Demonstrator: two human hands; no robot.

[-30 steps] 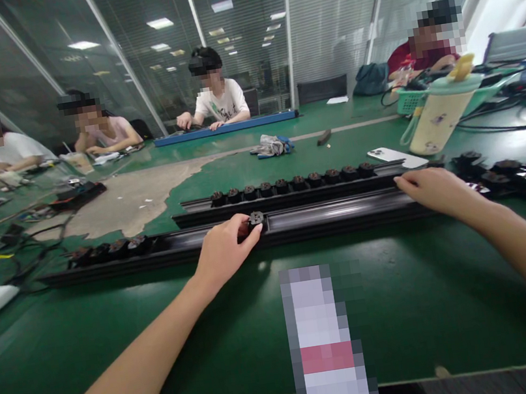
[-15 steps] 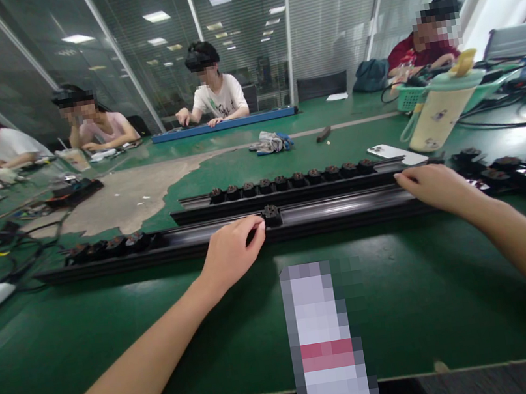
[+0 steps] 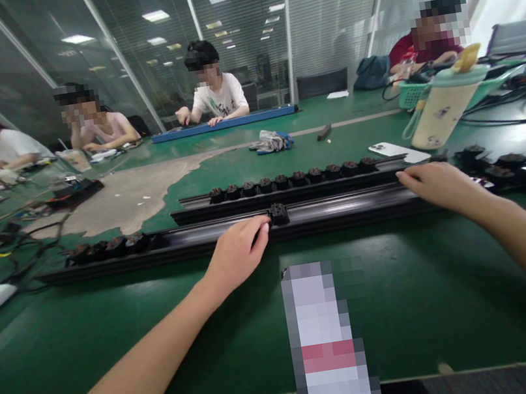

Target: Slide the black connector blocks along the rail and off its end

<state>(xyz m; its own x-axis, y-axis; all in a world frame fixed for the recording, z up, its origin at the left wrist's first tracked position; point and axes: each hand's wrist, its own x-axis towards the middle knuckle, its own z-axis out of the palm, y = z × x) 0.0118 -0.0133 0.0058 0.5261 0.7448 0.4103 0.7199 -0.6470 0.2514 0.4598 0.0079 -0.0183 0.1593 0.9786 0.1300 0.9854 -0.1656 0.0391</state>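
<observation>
black module [image 3: 278,213]: sitting mid-frame in the near rail [image 3: 343,206], which is running left to right; left hand [image 3: 237,245], nearer, resting curled just left of it, grip indiscernible; right hand [image 3: 436,185] resting by rail, right of centre, grip indiscernible.

My bare forearms [image 3: 159,347] reach forward and inward, my left hand [image 3: 237,248] drawn into a pinch, my right hand [image 3: 434,186] back-up, well apart from it.
</observation>
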